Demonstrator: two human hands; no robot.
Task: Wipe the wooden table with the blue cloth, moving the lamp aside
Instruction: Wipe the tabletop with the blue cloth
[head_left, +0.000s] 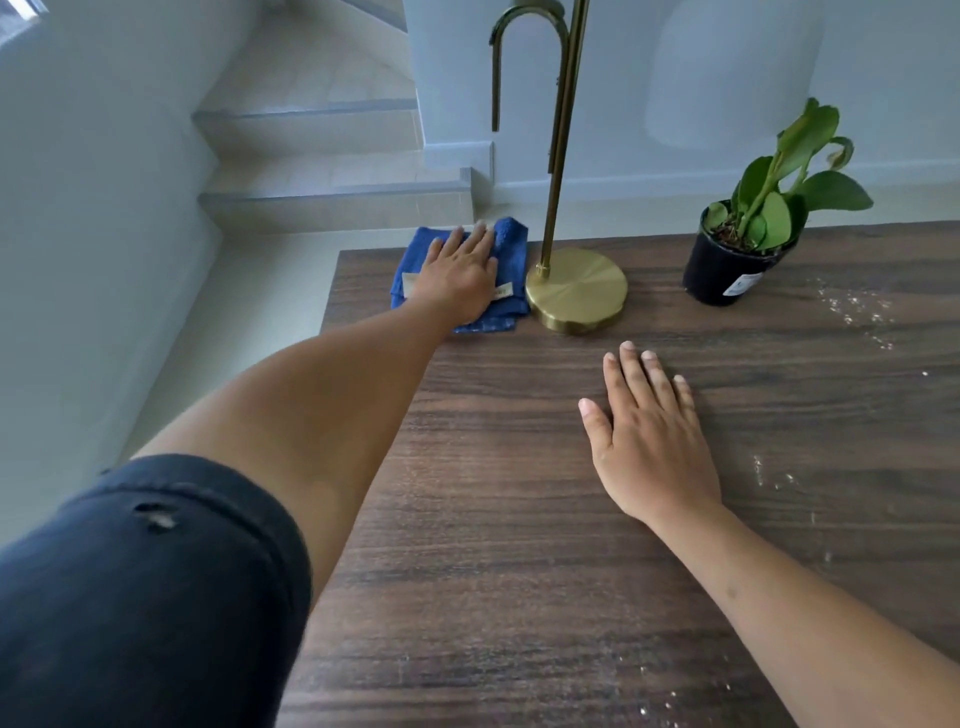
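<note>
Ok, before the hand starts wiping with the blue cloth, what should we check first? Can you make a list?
1. Left hand flat on the blue cloth: ok.
2. Cloth fully on the wooden table: not ok, its far edge hangs past the table's back edge.
3. Lamp moved aside: not ok, its gold base stands right beside the cloth.
4. Right hand free to move the lamp: ok, it lies flat on the table and holds nothing.
5. White crumbs gone: not ok, they lie to the right, near the potted plant.
6. Lamp cord out of the way: cannot tell, no cord shows.
</note>
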